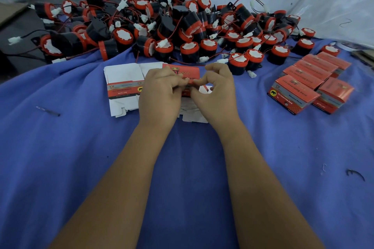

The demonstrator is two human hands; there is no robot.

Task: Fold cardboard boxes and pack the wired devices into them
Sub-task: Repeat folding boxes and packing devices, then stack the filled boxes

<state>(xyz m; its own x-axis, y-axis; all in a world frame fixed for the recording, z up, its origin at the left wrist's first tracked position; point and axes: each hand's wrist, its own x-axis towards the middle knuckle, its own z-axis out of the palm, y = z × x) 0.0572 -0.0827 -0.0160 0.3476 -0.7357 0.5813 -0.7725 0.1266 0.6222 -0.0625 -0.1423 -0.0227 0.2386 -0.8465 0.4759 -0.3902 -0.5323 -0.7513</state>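
L hand (159, 91) & R hand (215, 89) both pinching red box (185, 74), apparently half-folded, flat blanks (123, 85) beside, wired devices (162, 26) piled behind, packed boxes (311, 83) right, blue cloth (81, 157)

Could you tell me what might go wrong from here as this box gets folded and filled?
1. Both hands, left hand and right hand, pinch the red box over the flat blanks; a rushed fold could crease a flap.
2. The wired devices lie heaped with wires crossing, so lifting one may drag its neighbours.
3. The packed boxes sit loosely stacked and might topple if bumped.
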